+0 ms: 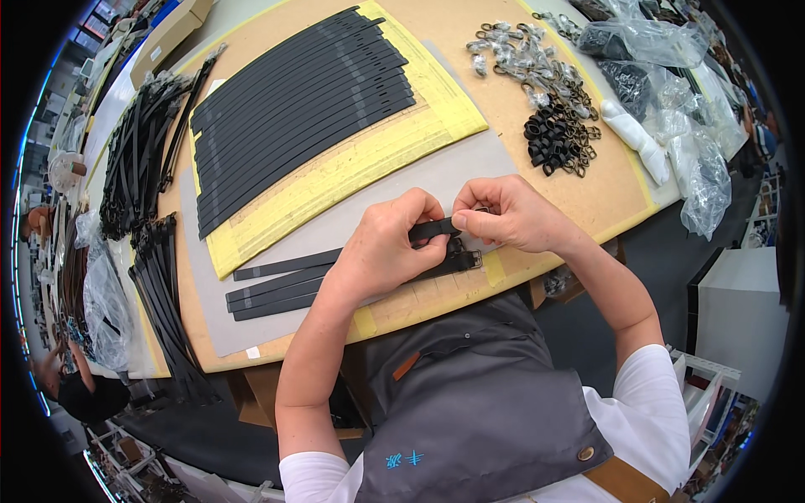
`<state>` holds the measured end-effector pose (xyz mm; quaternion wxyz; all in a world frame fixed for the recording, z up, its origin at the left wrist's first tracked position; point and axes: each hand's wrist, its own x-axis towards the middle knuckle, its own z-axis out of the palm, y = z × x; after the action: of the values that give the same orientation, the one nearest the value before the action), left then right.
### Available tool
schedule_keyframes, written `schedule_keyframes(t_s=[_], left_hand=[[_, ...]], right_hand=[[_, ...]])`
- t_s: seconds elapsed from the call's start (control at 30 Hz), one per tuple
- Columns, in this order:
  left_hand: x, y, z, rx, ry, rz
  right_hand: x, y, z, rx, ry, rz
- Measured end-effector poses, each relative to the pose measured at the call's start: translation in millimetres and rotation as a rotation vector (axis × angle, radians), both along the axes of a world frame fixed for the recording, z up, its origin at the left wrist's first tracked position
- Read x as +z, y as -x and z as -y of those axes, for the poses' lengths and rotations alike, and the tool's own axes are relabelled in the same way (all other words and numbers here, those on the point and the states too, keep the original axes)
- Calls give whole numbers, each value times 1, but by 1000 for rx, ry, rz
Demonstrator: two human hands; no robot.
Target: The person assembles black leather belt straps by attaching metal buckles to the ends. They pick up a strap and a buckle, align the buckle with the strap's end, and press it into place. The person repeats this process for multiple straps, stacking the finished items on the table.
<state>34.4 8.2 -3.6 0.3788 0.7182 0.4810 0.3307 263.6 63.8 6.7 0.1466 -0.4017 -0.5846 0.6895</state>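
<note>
The person is standing at the counter [470, 109], working with both hands close together near its front edge. The left hand [386, 243] is curling its fingers and thumb around a black strap [432, 229], its grip closed tight on the strap's middle. The right hand [507, 214] is pinching the same strap's end between thumb and forefinger, its grip shut there too, so the strap is hanging just above the grey mat [352, 226], between the two hands. I cannot tell whether a loop or buckle is sitting on that end, since the fingers are covering it.

Under the hands a few more black straps [277, 289] are lying flat side by side on the mat, and one of them is showing a small metal buckle [475, 260] just below the right hand. Farther back, a wide row of black straps [302, 101] is lying on a yellow sheet [369, 159]. To the right of that, a heap of black loops [558, 134] is sitting beside a scatter of silver metal clasps [520, 54], well apart from the hands. Clear plastic bags [671, 92] are crowding the far right corner, and bundles of dark straps [138, 151] are piling along the left edge. The person is wearing a grey apron [478, 402].
</note>
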Motion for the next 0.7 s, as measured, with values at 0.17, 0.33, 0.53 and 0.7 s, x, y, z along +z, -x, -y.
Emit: schedule_keyframes(t_s=[0.17,0.33,0.53,0.7], left_hand=[[-4,-1,0,9,-21,23],[-3,-1,0,9,-12,16],[-3,0,0,7,-15,11],[-1,0,0,-1,-38,2]], right_hand=[[-3,0,1,-9,1,-24],[0,2,2,-11,-95,40],[0,2,2,2,-174,80],[2,3,1,20,-203,93]])
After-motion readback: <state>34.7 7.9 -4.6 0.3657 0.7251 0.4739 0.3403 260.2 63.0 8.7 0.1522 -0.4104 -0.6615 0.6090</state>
